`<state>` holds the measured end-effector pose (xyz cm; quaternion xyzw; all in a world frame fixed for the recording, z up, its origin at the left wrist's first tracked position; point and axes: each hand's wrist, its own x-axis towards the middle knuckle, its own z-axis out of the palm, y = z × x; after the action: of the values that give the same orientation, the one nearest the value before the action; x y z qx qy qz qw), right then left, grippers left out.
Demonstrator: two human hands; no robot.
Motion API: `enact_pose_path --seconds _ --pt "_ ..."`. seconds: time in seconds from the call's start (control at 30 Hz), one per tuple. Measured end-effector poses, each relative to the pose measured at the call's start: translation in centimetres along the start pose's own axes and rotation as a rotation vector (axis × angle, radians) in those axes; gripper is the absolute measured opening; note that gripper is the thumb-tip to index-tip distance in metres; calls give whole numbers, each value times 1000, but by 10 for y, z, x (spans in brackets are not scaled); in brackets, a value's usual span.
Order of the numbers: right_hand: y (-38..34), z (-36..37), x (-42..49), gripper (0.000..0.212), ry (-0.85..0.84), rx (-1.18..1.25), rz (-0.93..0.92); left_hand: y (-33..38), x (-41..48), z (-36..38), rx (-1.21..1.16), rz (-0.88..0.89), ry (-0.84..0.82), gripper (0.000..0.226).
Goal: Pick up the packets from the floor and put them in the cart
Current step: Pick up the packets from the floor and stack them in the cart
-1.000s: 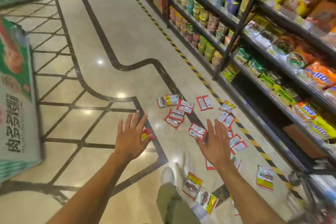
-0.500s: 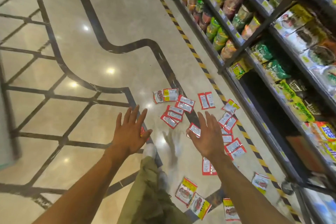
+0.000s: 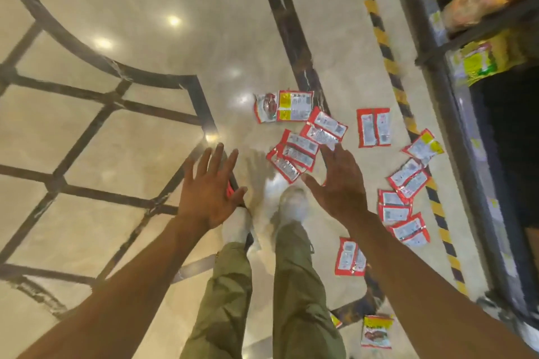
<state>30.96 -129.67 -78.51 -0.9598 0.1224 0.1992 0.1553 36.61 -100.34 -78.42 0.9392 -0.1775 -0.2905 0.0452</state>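
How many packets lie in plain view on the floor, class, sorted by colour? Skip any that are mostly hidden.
Red-and-white packets: 8
Packets with yellow on them: 3
Total: 11
Overlaps make the first count approximate; the red sliver under the left hand is left out.

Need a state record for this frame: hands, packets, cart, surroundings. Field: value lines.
left hand: open, fingers spread, holding nothing
right hand: open, fingers spread, holding nothing, in front of the near edge of the packet cluster
packets: many red-and-white ones lying flat on the floor, several overlapping
yellow-topped packet: on the floor near the bottom edge, apart from the rest
cart: not identifiable in view
shelf: right side, stocked with bags
striped tape: runs along the shelf base
progress: no packet picked up yet
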Motion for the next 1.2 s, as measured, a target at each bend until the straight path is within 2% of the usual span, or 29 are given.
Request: enact_pose_path --seconds 0.2,0.3,0.4,0.53,0.63,0.7,0.8,0.93,1.07,1.1,1.13,1.2 --pt "46 117 100 100 -122 -142 -51 -30 87 139 12 -86 -75 88" --pt "66 168 140 88 -201 -167 -26 -53 115 212 28 -101 -104 87" --pt "89 222 179 83 -306 -91 15 -74 130 273 25 -146 -177 96" --pt "111 278 225 57 -356 1 112 -103 140 339 42 -272 -309 107" --pt "123 304 251 68 -371 -7 104 -129 138 379 27 -314 -253 106" --pt "128 314 262 72 -385 -21 118 -142 137 394 -4 -327 -224 109" --pt "135 324 275 91 -361 -26 180 -153 139 401 -57 -349 -210 113" --pt "155 339 287 115 -353 -42 262 -162 145 404 -58 -363 -165 89" --pt "143 333 269 122 -420 -75 344 -164 150 396 -102 -394 -237 70" --pt "138 330 263 121 -418 -38 332 -163 150 391 -116 -395 -240 65" --pt "133 327 255 110 -421 47 324 -161 148 386 -132 -403 -239 60" --pt "129 324 241 77 -429 211 303 -158 143 376 -172 -445 -228 57"
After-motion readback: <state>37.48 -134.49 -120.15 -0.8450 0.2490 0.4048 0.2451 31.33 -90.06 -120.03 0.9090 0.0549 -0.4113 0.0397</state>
